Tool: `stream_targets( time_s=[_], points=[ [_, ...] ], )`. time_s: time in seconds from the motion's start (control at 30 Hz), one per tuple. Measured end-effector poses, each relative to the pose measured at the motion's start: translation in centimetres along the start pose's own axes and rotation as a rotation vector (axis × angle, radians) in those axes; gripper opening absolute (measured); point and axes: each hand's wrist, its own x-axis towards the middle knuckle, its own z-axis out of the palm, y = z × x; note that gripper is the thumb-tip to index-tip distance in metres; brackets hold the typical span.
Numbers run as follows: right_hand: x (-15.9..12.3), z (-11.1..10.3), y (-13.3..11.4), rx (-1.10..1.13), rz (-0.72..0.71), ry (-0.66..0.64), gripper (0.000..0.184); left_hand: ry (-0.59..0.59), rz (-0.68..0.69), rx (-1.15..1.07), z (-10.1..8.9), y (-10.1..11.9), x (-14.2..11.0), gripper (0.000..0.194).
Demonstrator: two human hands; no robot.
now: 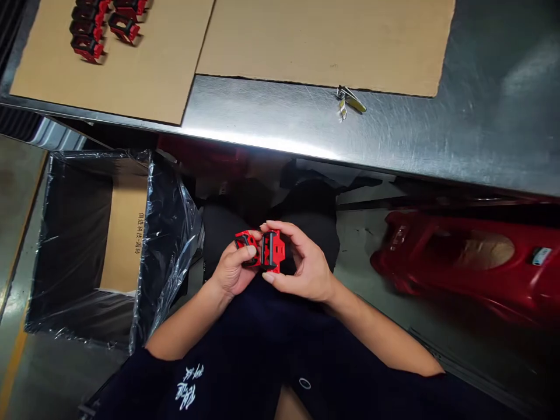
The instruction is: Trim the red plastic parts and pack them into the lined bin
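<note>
Above the lap, the left hand (pixel 236 271) and right hand (pixel 306 265) were partly closed — both gripping a red-and-black plastic clip (pixel 272 251) between them — while more clips (pixel 87 35) lay on cardboard (pixel 144 76) up on the steel table (pixel 284 116).

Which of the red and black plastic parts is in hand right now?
The part held between the left hand and right hand above the lap; the other parts sit in rows on the cardboard sheet on the steel table.
</note>
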Motion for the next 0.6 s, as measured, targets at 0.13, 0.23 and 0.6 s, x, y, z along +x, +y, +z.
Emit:
stream_targets(
  time_s=[0.13,0.23,0.6],
  points=[
    [-0.6,-0.7,0.4,0.01,0.034,-0.008,0.081,0.025,0.052,0.152,0.1,0.8,-0.2,0.057],
    [-0.9,-0.5,0.7,0.059,0.086,-0.03,0.084,0.008,0.047,0.224,0.3,1.4,-0.4,0.05],
    [-0.4,-0.2,0.1,-0.134,0.004,-0.054,0.077,0.004,-0.03,0.279,0.3,1.7,-1.0,0.028]
  ],
)
